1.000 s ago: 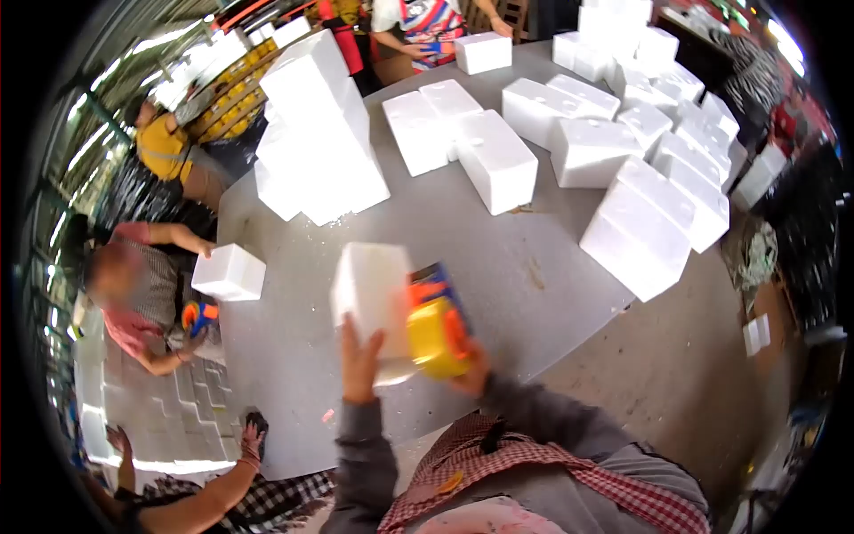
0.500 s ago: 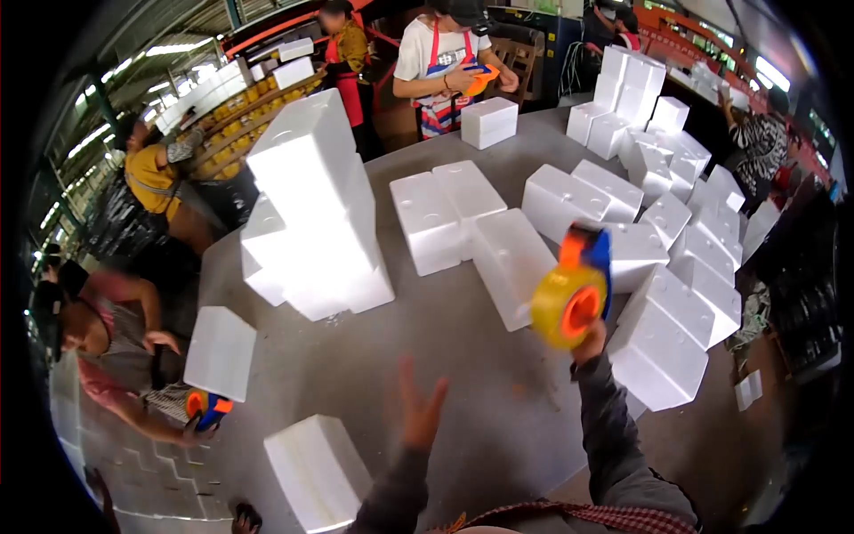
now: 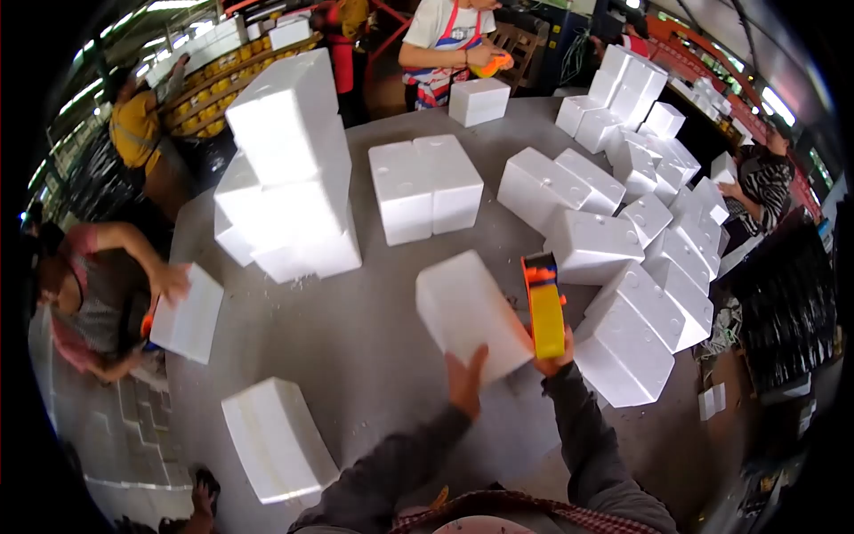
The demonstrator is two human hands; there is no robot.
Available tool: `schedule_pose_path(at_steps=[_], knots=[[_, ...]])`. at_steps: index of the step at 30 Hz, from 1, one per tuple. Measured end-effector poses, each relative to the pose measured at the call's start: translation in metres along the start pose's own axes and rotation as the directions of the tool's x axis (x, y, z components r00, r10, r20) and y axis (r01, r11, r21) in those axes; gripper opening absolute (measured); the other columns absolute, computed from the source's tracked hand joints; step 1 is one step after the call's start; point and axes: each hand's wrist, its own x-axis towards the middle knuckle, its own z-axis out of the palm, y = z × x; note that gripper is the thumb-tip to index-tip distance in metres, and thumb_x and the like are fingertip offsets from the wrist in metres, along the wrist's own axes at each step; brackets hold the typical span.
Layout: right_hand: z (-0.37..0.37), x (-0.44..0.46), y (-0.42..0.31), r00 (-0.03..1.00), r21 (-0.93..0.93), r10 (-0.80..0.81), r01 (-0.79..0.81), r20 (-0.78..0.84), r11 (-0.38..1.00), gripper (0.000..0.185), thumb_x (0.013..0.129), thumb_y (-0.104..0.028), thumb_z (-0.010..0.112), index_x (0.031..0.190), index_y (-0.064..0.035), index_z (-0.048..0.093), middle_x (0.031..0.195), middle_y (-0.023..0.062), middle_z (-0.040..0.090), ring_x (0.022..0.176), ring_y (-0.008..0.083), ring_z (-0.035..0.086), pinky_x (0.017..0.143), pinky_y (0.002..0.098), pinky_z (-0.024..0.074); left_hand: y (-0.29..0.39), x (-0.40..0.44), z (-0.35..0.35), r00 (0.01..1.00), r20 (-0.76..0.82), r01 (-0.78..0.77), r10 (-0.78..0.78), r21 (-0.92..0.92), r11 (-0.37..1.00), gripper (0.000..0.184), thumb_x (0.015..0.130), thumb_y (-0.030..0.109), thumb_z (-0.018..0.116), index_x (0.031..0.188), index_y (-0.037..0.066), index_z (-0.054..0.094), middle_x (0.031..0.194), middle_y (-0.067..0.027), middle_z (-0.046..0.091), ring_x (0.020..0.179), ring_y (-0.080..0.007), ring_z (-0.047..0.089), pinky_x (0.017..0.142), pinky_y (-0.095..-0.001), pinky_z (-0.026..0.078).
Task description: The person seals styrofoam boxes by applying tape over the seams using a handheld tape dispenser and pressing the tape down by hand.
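Note:
A white foam box (image 3: pixel 467 311) is tilted in front of me above the grey table (image 3: pixel 356 356). My left hand (image 3: pixel 466 383) is on its near lower side, thumb raised and the other fingers partly hidden by the box. In my right hand (image 3: pixel 556 356) is a tape dispenser (image 3: pixel 545 311) with yellow tape and an orange and blue frame, held upright against the box's right side. Another white box (image 3: pixel 277 440), with a strip of tape along its top, lies on the table at the lower left.
A tall stack of white boxes (image 3: pixel 294 178) stands at the left back. Paired boxes (image 3: pixel 427 187) sit mid-table, and many more (image 3: pixel 596 245) are piled at the right. Co-workers stand at the left edge (image 3: pixel 98 303), far side (image 3: pixel 445 53) and right (image 3: pixel 765 178).
My left hand, empty half a second ago, is now on a box drawn from the mid-table group. The dispenser has come down and left beside it. The left co-worker's hand is now on their box.

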Motion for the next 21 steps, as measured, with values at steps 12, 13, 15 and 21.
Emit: schedule_pose_path(at_steps=[12,13,15,21], knots=[[0.111,-0.107,-0.056,0.997,-0.682,0.021,-0.069,-0.078,0.728,0.061,0.069,-0.015,0.061,0.126,-0.0006,0.043,0.119,0.0134,0.054,0.110,0.0261,0.053,0.097,0.0367,0.0407,0.089,-0.164,-0.038,0.586,0.466,0.780,-0.662,-0.105,0.617,0.052,0.089,0.052,0.043,0.117,0.008,0.048,0.107,-0.0082,0.057,0.095,-0.0207,0.056,0.085,-0.0369,0.044],[0.140,-0.115,-0.059,0.992,-0.854,-0.098,0.115,0.075,0.508,0.061,0.068,-0.013,0.063,0.125,0.0000,0.043,0.118,0.0128,0.054,0.110,0.0256,0.052,0.097,0.0365,0.0397,0.092,-0.161,-0.033,0.726,0.477,0.644,-0.496,-0.215,0.734,0.054,0.089,0.057,0.040,0.111,0.009,0.052,0.099,-0.0053,0.058,0.090,-0.0198,0.057,0.084,-0.0392,0.045],[0.169,-0.128,-0.061,0.985,-0.892,-0.147,0.150,0.095,0.427,0.061,0.063,-0.008,0.067,0.121,-0.0014,0.046,0.111,0.0122,0.057,0.104,0.0272,0.056,0.102,0.0415,0.0342,0.122,-0.134,-0.017,0.844,0.455,0.396,-0.284,-0.172,0.902,0.047,0.092,0.050,0.040,0.108,0.007,0.053,0.099,-0.0044,0.059,0.093,-0.0188,0.057,0.089,-0.0393,0.043],[0.197,-0.142,-0.067,0.832,-0.776,0.080,0.544,0.550,-0.320,0.068,0.058,0.000,0.066,0.122,-0.0017,0.044,0.111,0.0208,0.052,0.100,0.0378,0.054,0.097,0.0413,0.0357,0.138,-0.117,-0.007,0.896,0.416,0.235,-0.157,-0.143,0.961,0.020,0.089,0.022,0.056,0.100,0.006,0.058,0.096,-0.0026,0.060,0.090,-0.0141,0.058,0.078,-0.0286,0.046]])
